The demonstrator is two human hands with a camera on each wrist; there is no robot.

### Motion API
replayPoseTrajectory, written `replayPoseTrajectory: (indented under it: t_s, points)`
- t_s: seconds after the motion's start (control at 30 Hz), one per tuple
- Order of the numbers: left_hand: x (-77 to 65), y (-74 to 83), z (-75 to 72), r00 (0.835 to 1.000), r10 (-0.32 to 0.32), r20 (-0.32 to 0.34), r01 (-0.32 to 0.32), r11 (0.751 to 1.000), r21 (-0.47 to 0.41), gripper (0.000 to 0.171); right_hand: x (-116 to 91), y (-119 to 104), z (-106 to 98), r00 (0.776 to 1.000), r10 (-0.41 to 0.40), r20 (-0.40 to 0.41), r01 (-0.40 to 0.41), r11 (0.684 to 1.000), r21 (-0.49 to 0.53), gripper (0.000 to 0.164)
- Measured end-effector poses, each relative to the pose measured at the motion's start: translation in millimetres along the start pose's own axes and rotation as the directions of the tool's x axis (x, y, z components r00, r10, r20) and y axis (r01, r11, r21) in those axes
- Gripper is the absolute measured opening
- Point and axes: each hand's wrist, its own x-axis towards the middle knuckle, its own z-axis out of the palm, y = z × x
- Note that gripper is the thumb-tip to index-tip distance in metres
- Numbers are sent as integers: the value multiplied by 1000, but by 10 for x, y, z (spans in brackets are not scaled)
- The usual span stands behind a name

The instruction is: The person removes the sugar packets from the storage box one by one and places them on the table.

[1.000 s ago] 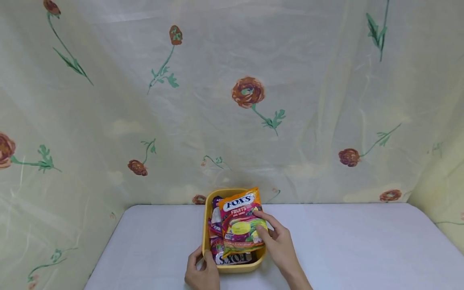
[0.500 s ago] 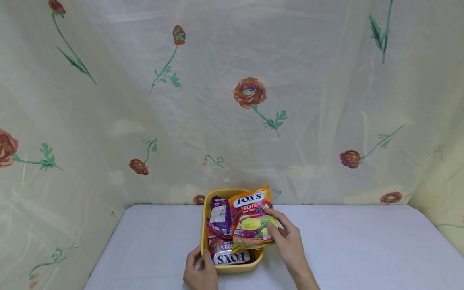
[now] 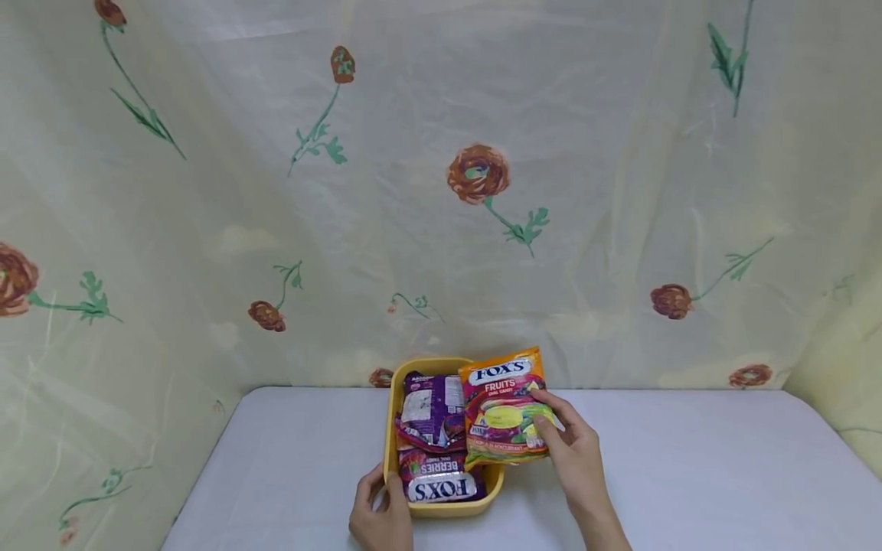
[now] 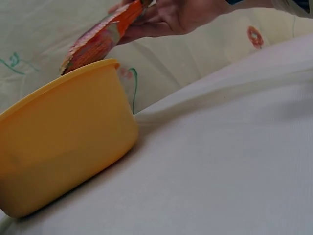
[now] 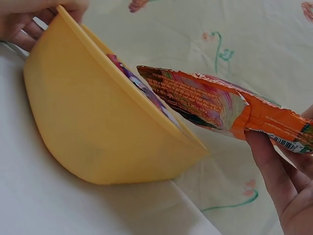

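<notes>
My right hand (image 3: 573, 444) pinches an orange Fox's Fruits candy bag (image 3: 504, 409) by its right side, thumb in front and fingers at the edge. The bag overlaps the right rim of a yellow plastic basin (image 3: 392, 398) in the head view; the right wrist view shows the bag (image 5: 210, 103) above the rim, its printed back visible. With thumb and fingers my left hand (image 3: 381, 511) grips the basin's near left rim. Inside the basin lie a purple candy bag (image 3: 423, 405) and, nearer me, a dark Fox's Berries bag (image 3: 441, 478) whose print is upside down.
The basin stands on a white-covered table (image 3: 675, 467), close to its far edge. Behind and at both sides hangs a pale curtain (image 3: 386, 214) printed with red flowers. White tabletop extends left and right of the basin.
My right hand has moved the Fruits bag rightward, from over the basin to its right rim. More of the purple bag and the Berries bag shows. My left hand has stayed at the rim.
</notes>
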Motion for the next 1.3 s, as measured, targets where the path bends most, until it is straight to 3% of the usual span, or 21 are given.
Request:
replayPoseTrajectory:
  t_s: [0.2, 0.43, 0.53, 0.8, 1.03, 1.3]
  points:
    - [-18, 41, -31, 1000, 15, 12, -15, 1000, -1, 17, 15, 5, -85, 999, 23, -40, -23, 1000, -8, 36]
    - [-137, 482, -216, 1000, 20, 24, -17, 994, -110, 17, 59, -11, -124, 999, 8, -47, -9, 1000, -12, 36]
    - [-159, 577, -257, 999, 12, 42, -6, 990, -144, 17, 67, -16, -151, 998, 10, -56, -11, 1000, -11, 37]
    - [-170, 577, -260, 998, -21, 56, 27, 994, -108, 19, 65, 12, -240, 996, 45, -82, -45, 999, 0, 39]
    - [-169, 549, -228, 999, -27, 27, 28, 998, -52, 20, 89, 34, -310, 994, 64, -84, -66, 998, -15, 39]
    - [-157, 567, -249, 997, -44, 65, 49, 995, -83, 21, 124, 74, -447, 991, 87, -104, -87, 996, 8, 43]
